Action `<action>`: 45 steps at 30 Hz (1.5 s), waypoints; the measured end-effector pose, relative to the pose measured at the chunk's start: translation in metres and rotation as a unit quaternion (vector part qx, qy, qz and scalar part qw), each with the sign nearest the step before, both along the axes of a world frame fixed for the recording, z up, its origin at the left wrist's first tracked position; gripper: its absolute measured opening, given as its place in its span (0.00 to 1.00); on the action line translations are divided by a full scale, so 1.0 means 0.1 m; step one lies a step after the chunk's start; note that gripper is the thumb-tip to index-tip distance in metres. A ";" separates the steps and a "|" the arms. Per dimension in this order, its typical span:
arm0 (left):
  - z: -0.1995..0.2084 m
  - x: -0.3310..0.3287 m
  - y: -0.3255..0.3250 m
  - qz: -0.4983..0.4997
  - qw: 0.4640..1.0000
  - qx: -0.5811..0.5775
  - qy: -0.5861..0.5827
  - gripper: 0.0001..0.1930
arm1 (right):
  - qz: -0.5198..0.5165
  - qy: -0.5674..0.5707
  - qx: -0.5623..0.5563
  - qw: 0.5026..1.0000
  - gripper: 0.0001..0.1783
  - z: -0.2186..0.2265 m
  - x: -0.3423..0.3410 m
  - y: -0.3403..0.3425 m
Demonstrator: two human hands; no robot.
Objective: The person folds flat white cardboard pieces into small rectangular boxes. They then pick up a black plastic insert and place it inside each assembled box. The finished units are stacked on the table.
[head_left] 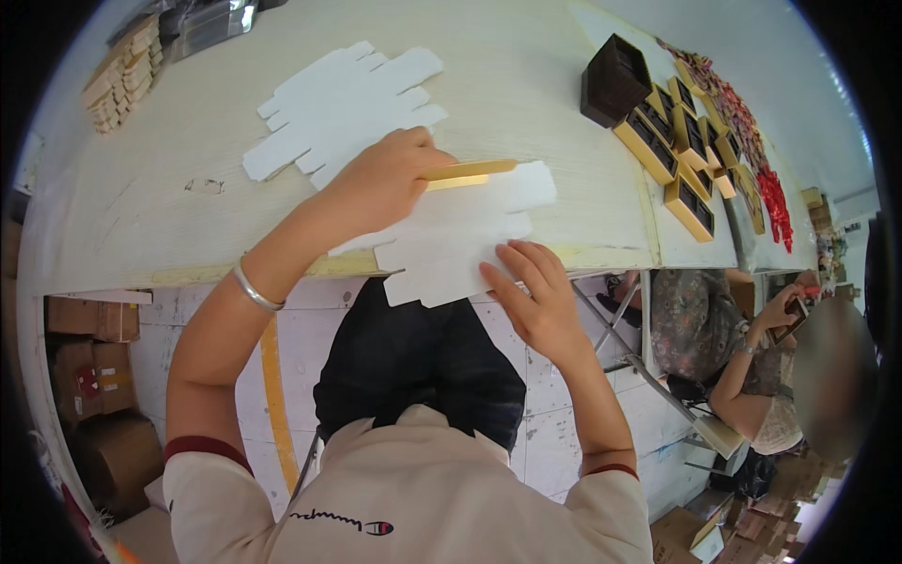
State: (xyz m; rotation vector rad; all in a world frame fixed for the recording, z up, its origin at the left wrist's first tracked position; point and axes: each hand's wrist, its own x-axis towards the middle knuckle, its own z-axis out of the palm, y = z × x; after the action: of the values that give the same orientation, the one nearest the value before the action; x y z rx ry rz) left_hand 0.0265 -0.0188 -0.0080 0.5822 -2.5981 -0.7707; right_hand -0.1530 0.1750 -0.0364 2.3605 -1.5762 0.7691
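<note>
My left hand (395, 174) is closed around one end of a narrow gold-coloured card piece (470, 172), which looks folded. Below it lies a white die-cut card blank (451, 240) with stepped, tabbed edges, its near end jutting past the table's front edge. Whether the gold piece belongs to that blank cannot be made out. At the blank's right side, my right hand (537, 296) has its fingers apart and stretched, with the fingertips touching the card. Just beyond my left hand, more white card blanks (343, 103) lie flat and overlapping.
At the right stand a dark brown stack of trays (615, 80), several gold boxes with dark inserts (691, 209) and red wrapped pieces (775, 209). Small pale blocks (125, 75) are piled far left. Another person (705, 329) sits at the right, holding a small box.
</note>
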 end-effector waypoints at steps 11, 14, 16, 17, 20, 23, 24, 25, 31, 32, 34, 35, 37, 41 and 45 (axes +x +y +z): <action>0.01 0.10 0.06 -0.036 0.998 0.057 0.009 0.10 | -0.049 -0.100 0.072 0.991 0.10 0.23 0.17 -0.51; 0.06 0.20 0.13 -0.069 0.996 0.033 -0.055 0.13 | 0.005 -0.044 0.022 0.999 0.13 0.14 0.12 -0.42; 0.08 0.28 0.29 -0.063 0.996 -0.030 -0.058 0.17 | 0.036 -0.064 0.056 0.996 0.15 0.20 0.15 -0.33; 0.08 0.31 0.38 -0.055 0.996 -0.065 -0.039 0.18 | 0.039 -0.052 0.050 0.997 0.15 0.18 0.15 -0.31; 0.06 0.34 0.58 -0.040 0.995 -0.092 -0.025 0.20 | 0.059 -0.032 0.035 0.997 0.15 0.10 0.14 -0.29; 0.00 0.31 0.59 -0.046 0.996 -0.077 -0.006 0.17 | 0.075 -0.022 0.033 0.996 0.15 0.11 0.18 -0.34; -0.03 0.31 0.57 -0.049 0.995 -0.091 0.003 0.16 | 0.065 -0.013 0.036 0.997 0.15 0.11 0.21 -0.35; -0.05 0.31 0.56 -0.053 0.993 -0.105 0.011 0.16 | 0.055 -0.005 0.039 0.998 0.16 0.13 0.24 -0.36; 0.02 0.30 0.52 -0.017 0.999 -0.031 -0.002 0.12 | 0.045 0.009 0.103 0.994 0.13 0.30 0.24 -0.48; 0.03 0.30 0.51 -0.017 0.998 -0.055 0.012 0.11 | 0.052 0.002 0.117 0.992 0.11 0.31 0.22 -0.51; 0.03 0.31 0.49 -0.012 0.994 -0.102 0.038 0.10 | 0.069 -0.013 0.143 0.987 0.08 0.31 0.18 -0.61; 0.01 0.32 0.47 0.005 0.993 -0.111 0.033 0.10 | 0.059 -0.023 0.152 0.986 0.07 0.30 0.18 -0.65; -0.06 0.33 0.43 0.040 0.991 -0.129 0.023 0.12 | 0.038 -0.044 0.172 0.983 0.06 0.29 0.20 -0.71; -0.10 0.35 0.45 0.080 0.988 -0.130 0.003 0.13 | -0.006 -0.014 0.207 0.978 0.08 0.40 -0.08 -0.67; -0.12 0.27 0.54 0.124 0.983 -0.133 0.000 0.12 | -0.095 0.074 0.090 0.989 0.17 0.47 -0.26 -0.47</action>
State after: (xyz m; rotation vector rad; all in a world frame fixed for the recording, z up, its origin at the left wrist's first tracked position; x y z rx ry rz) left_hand 0.0538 0.0355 -0.0205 0.8005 -2.5066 -0.3378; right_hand -0.1789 0.1283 0.0109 2.2790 -1.8388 0.4187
